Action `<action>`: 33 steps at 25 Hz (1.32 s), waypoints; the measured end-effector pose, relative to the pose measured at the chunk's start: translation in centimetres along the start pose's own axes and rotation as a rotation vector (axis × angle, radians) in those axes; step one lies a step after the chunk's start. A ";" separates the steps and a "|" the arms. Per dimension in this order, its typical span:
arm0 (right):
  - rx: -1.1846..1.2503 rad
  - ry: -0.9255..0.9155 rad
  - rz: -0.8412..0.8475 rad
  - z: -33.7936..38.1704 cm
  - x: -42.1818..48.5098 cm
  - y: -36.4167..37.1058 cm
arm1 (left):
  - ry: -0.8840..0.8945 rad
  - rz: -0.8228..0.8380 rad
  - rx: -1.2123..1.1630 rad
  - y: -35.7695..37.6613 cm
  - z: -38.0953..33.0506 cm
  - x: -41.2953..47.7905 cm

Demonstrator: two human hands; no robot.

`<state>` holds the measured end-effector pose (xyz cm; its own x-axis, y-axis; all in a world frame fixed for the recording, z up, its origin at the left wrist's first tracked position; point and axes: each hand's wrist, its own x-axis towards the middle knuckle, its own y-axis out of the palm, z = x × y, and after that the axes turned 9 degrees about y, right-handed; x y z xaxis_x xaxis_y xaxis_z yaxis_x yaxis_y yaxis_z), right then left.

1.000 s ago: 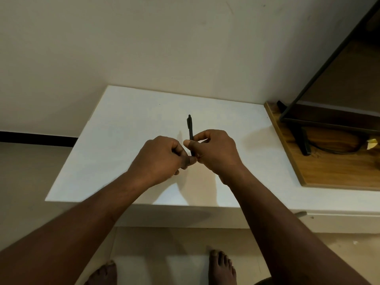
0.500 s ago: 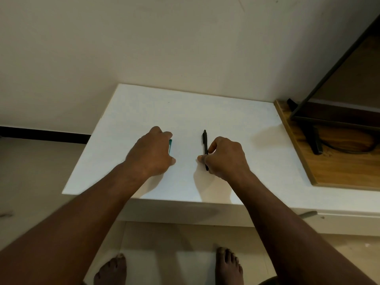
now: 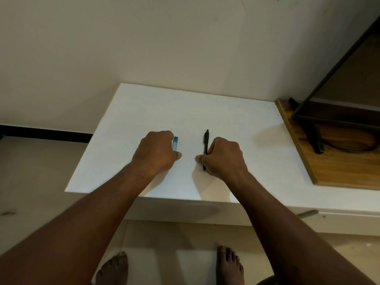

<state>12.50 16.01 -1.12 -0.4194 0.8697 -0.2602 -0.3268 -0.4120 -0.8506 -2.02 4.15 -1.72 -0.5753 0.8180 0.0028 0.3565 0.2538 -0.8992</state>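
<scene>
A black pen (image 3: 205, 142) lies on the white table (image 3: 236, 128), its top end pointing away from me. My right hand (image 3: 223, 157) has its fingers curled round the pen's lower half, with the thumb at its left side. A small teal and clear piece (image 3: 175, 143), perhaps a pen cap or lead case, sits under the fingertips of my left hand (image 3: 157, 154), whose curled fingers hold it against the table. The two hands are a short gap apart.
A wooden board (image 3: 333, 161) lies at the table's right end, carrying a black monitor stand (image 3: 314, 138) and a dark cable (image 3: 353, 149). The wall rises just behind the table. My bare feet (image 3: 228, 264) stand on the tiled floor below the table's front edge.
A second ago both hands held the pen upright together above the table. They have since pulled apart and lowered; the teal piece came away in my left hand, the pen stayed with my right.
</scene>
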 end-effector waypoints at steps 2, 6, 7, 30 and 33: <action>-0.020 -0.006 -0.008 -0.1 0.1 0.2 | -0.013 -0.017 -0.013 0.4 -0.3 0.1; -0.049 -0.011 -0.015 -0.1 0.3 0.4 | -0.017 -0.032 -0.035 0.8 -0.5 0.4; -0.051 -0.011 -0.014 -0.1 0.4 0.4 | -0.015 -0.036 -0.036 0.9 -0.5 0.4; -0.073 -0.043 0.004 -0.7 1.2 -0.2 | -0.055 -0.006 -0.077 0.4 -1.2 0.0; -0.025 -0.077 -0.074 -1.0 -0.3 0.0 | -0.054 -0.009 -0.120 -0.2 -1.4 -1.7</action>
<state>13.40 16.02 -1.51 -0.4588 0.8739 -0.1608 -0.3386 -0.3393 -0.8776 -0.05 3.41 -0.89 -0.6164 0.7873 -0.0163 0.4349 0.3231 -0.8405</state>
